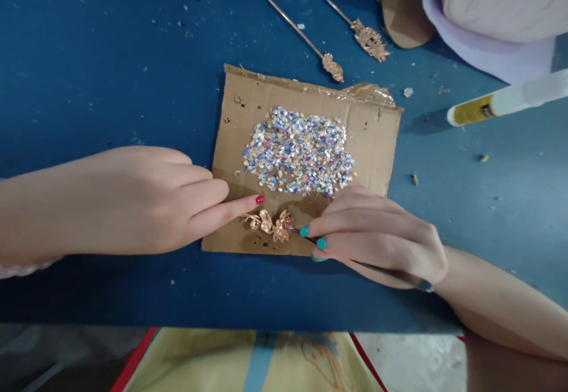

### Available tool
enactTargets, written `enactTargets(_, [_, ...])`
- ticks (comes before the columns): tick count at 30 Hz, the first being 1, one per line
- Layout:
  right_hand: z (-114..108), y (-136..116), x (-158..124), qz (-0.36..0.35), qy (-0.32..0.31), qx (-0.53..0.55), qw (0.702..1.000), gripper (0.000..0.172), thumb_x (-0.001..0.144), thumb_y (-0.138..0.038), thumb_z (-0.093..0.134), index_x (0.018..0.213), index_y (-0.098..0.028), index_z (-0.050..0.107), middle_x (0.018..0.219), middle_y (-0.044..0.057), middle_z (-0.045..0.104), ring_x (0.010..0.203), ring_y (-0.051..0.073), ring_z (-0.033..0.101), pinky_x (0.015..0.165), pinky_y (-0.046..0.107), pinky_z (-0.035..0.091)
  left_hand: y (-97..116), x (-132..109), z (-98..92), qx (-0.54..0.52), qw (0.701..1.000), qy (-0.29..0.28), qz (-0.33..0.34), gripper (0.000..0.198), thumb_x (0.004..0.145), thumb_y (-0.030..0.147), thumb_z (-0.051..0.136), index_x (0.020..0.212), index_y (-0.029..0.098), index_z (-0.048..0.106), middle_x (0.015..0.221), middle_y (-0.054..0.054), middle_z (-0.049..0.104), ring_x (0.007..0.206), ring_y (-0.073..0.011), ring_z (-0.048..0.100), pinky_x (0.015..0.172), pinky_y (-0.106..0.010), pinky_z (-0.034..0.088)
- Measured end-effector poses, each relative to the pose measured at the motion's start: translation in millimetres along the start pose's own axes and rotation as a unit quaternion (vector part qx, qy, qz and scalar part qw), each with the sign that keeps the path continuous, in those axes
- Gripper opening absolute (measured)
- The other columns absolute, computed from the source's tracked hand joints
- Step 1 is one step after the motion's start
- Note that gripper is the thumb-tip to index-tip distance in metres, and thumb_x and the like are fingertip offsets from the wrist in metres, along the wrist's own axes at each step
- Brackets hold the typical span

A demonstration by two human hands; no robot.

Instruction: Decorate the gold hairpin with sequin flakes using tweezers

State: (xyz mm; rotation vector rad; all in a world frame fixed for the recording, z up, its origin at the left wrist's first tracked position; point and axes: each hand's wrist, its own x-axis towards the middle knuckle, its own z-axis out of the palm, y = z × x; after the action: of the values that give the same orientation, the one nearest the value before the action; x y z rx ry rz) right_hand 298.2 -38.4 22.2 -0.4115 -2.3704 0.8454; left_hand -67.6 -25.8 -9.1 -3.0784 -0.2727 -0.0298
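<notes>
While pinning the gold ornament (270,224), left hand (146,199) one-fingered; right hand (377,235) pinched around a thin tool (310,239).

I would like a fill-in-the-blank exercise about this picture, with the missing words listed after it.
1. The pile of small stones lies on a piece of ____.
2. The left hand presses the gold ornament with a fingernail painted ____.
3. The right hand holds a thin tool and has nails painted ____.
4. Two gold hairpins lie on the ____ table.

Missing words: cardboard; red; turquoise; blue
</notes>
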Motion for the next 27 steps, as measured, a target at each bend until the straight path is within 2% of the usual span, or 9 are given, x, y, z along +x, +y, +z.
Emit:
enactTargets(5, [0,1,0,0.000,-0.001,0.002,1.000,0.010,0.112,-0.016,0.060,0.111,-0.014,0.070,0.105,0.013,0.086,0.091,0.019,0.080,0.081,0.035,0.068,1,-4,2.2,0.001,1.000,-0.008,-0.004,0.067,0.108,0.015,0.027,0.174,0.020,0.033,0.074,0.002,0.054,0.056,-0.0227,0.057,0.056,-0.038,0.047])
enactTargets(9, [-1,2,0,-0.005,-0.008,-0.002,1.000,0.013,0.113,-0.016,0.057,0.112,-0.014,0.070,0.105,0.014,0.085,0.092,0.019,0.081,0.082,0.035,0.068,1,-7,4.8,-0.012,1.000,-0.012,-0.012,0.066,0.110,0.016,0.026,0.175,0.023,0.034,0.077,0.001,0.054,0.061,-0.0204,0.060,0.060,-0.034,0.050])
enactTargets(15, [-2,1,1,-0.006,-0.010,-0.006,1.000,0.015,0.114,-0.016,0.056,0.111,-0.015,0.070,0.104,0.014,0.086,0.091,0.019,0.081,0.080,0.035,0.069,3,-9,6.4,-0.073,0.997,-0.006,-0.029,0.066,0.112,0.014,0.026,0.178,0.022,0.029,0.079,0.002,0.050,0.066,-0.0184,0.056,0.065,-0.030,0.042])
enactTargets(17, [-2,1,1,-0.004,-0.011,-0.005,1.000,0.012,0.112,-0.015,0.058,0.110,-0.014,0.070,0.104,0.015,0.086,0.091,0.020,0.081,0.081,0.035,0.069,3,-8,5.8,-0.102,0.994,0.001,-0.043,0.065,0.113,0.014,0.027,0.177,0.024,0.031,0.080,0.002,0.049,0.067,-0.0174,0.054,0.067,-0.030,0.038])
enactTargets(21, [-2,1,3,0.009,0.009,-0.004,1.000,0.001,0.107,-0.016,0.071,0.106,-0.017,0.070,0.100,0.011,0.087,0.086,0.018,0.081,0.081,0.033,0.069,3,-2,1.4,-0.098,0.994,0.015,-0.033,0.063,0.113,0.011,0.026,0.173,0.020,0.039,0.079,0.001,0.049,0.068,-0.0183,0.051,0.065,-0.031,0.031])
enactTargets(25, [-5,5,4,0.020,0.027,-0.016,0.999,0.003,0.106,-0.020,0.074,0.104,-0.020,0.072,0.101,0.009,0.085,0.090,0.018,0.083,0.085,0.033,0.070,2,5,-3.7,-0.104,0.993,0.039,-0.036,0.059,0.113,0.009,0.025,0.165,0.019,0.052,0.078,0.001,0.049,0.067,-0.0182,0.050,0.063,-0.030,0.030])
enactTargets(27, [-6,7,4,0.025,0.051,-0.034,0.998,0.003,0.106,-0.022,0.073,0.103,-0.023,0.073,0.098,0.006,0.083,0.087,0.018,0.082,0.082,0.032,0.071,1,7,-4.8,-0.110,0.992,0.046,-0.039,0.059,0.113,0.008,0.025,0.163,0.019,0.054,0.079,0.001,0.050,0.067,-0.0181,0.049,0.063,-0.030,0.029])
